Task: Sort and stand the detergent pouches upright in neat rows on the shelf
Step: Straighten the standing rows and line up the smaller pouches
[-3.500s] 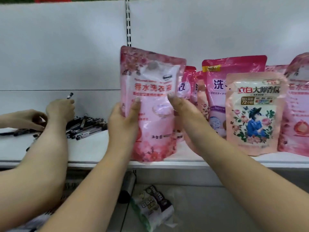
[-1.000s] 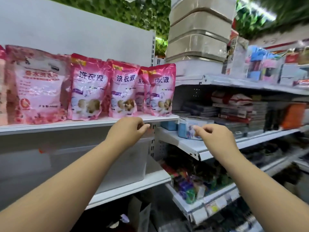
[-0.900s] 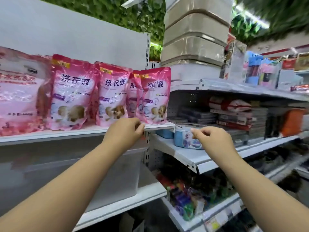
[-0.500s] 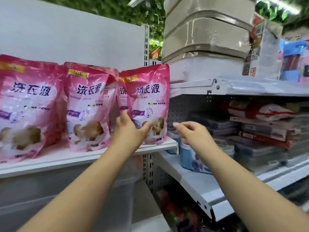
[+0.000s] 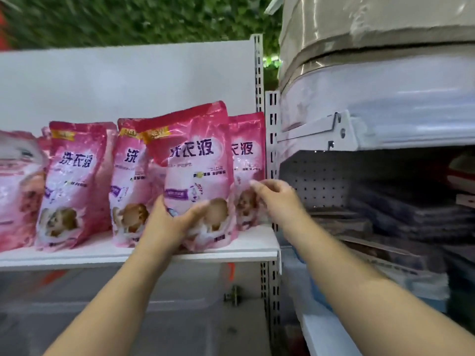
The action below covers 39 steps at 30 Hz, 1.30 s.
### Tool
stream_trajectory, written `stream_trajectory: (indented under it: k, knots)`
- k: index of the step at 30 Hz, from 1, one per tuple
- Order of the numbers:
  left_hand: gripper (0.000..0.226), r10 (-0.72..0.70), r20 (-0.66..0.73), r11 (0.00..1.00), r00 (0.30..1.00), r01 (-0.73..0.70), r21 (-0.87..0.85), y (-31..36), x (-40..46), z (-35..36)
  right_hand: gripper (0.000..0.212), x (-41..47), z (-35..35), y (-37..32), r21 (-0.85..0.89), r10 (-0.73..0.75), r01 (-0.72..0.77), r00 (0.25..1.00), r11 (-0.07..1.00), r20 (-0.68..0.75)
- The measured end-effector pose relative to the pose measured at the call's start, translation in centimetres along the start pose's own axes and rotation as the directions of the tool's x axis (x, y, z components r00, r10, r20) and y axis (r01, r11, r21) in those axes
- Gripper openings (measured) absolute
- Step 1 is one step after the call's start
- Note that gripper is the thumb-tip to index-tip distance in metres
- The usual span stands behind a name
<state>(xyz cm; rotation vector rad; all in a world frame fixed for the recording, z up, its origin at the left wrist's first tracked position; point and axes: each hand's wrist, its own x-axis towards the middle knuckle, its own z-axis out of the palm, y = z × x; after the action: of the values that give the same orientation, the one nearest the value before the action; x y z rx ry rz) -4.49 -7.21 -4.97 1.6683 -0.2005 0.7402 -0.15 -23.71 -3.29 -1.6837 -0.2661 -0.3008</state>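
**Shop shelf, right end of row**

White shelf (image 5: 252,249), mid-frame. My left hand (image 5: 167,224) grips the front pouch (image 5: 195,176), tilted, base lifted at frame centre. My right hand (image 5: 276,199) reaches the end pouch (image 5: 248,160); fingers loosely curled, contact unclear. Left pouches (image 5: 74,183) stand upright. This end is unfinished, I judge.

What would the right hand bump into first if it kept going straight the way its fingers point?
Most likely the rightmost pink pouch at the end of the shelf. The right hand has its fingertips pointing left toward that pouch's lower edge and already looks very close, though depth is hard to judge.
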Motion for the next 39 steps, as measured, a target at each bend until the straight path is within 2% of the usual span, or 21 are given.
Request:
stream_trajectory:
  k: [1, 2, 5, 6, 10, 14, 16, 19, 22, 24, 26, 28, 30, 32, 34, 36, 39]
  knots:
    - [0.021, -0.006, -0.04, 1.0, 0.999, 0.006, -0.014, -0.1, 0.0, -0.1, 0.036, 0.5, -0.1, 0.1, -0.002, -0.006, 0.006, 1.0, 1.0, -0.028]
    - [0.021, -0.002, -0.064, 1.0, 0.998, 0.001, -0.024, -0.5, 0.1, -0.2, 0.044, 0.8, 0.0, 0.1, -0.014, 0.009, -0.01, 0.999, 1.0, -0.032]
    - [0.024, 0.016, -0.098, 1.0, 0.995, -0.016, 0.002, -1.1, 0.2, -0.3, 0.085, 2.3, 1.0, 0.5, 0.024, 0.07, -0.07, 0.998, 0.997, 0.009]
    - [0.028, 0.014, -0.111, 1.0, 0.994, -0.013, 0.009, -1.2, 0.4, -0.3, 0.088, 2.5, 1.4, 0.6, 0.052, 0.083, -0.085, 0.996, 0.995, 0.045]
    - [0.045, 0.005, -0.163, 1.0, 0.987, -0.007, -0.011, -1.7, 0.4, -0.2, 0.059, 2.8, 1.9, 1.3, 0.072, 0.057, -0.071, 0.982, 0.995, 0.182]
    - [0.062, 0.029, -0.224, 1.0, 0.974, -0.026, 0.016, -2.1, 0.6, -0.2, 0.041, 3.1, 1.5, 1.9, 0.178, 0.085, -0.138, 0.957, 0.974, 0.276]
    - [0.06, 0.05, -0.254, 0.998, 0.966, -0.037, 0.056, -2.2, 0.6, -0.1, 0.041, 2.9, 1.6, 2.0, 0.128, 0.054, -0.091, 0.962, 0.988, 0.266]
    - [0.053, 0.065, -0.289, 0.996, 0.955, -0.044, 0.08, -2.3, 0.7, 0.2, 0.03, 2.4, 1.7, 1.7, 0.021, -0.016, 0.01, 0.959, 1.0, 0.283]
    - [0.051, 0.075, -0.312, 0.994, 0.947, -0.048, 0.094, -2.2, 0.7, 0.3, 0.038, 2.6, 1.8, 1.7, 0.001, -0.011, 0.011, 0.922, 1.0, 0.388]
    - [0.051, 0.089, -0.322, 0.993, 0.943, -0.057, 0.108, -2.4, 0.7, 0.3, 0.05, 3.2, 1.6, 1.6, -0.012, 0.073, -0.076, 0.883, 0.997, 0.463]
    - [0.048, 0.091, -0.333, 0.992, 0.939, -0.056, 0.114, -2.5, 0.6, 0.4, 0.054, 3.8, 0.6, 1.5, 0.084, 0.149, -0.222, 0.847, 0.971, 0.51]
    - [0.045, 0.083, -0.333, 0.993, 0.939, -0.051, 0.105, -2.3, 0.5, 0.4, 0.046, 4.7, -0.5, 1.9, 0.355, 0.169, -0.345, 0.881, 0.869, 0.442]
    - [0.043, 0.074, -0.325, 0.995, 0.943, -0.046, 0.093, -2.3, 0.5, 0.5, 0.034, 5.6, -1.0, 2.8, 0.519, 0.192, -0.319, 0.939, 0.793, 0.284]
    - [0.042, 0.072, -0.319, 0.995, 0.945, -0.046, 0.089, -2.2, 0.5, 0.5, 0.026, 6.3, -0.9, 3.4, 0.426, 0.153, -0.222, 0.97, 0.877, 0.19]
    - [0.041, 0.069, -0.319, 0.995, 0.945, -0.04, 0.095, -2.2, 0.4, 0.5, 0.028, 6.9, -0.3, 3.6, 0.237, 0.08, -0.119, 0.983, 0.964, 0.166]
    - [0.043, 0.064, -0.316, 0.995, 0.947, -0.037, 0.092, -2.4, 0.3, 0.3, 0.03, 7.5, 0.0, 3.9, 0.143, 0.047, -0.064, 0.992, 0.988, 0.119]
    - [0.055, 0.064, -0.296, 0.996, 0.953, -0.04, 0.085, -2.6, 0.5, 0.1, 0.025, 8.0, 0.3, 4.8, 0.1, 0.078, -0.075, 0.997, 0.992, -0.025]
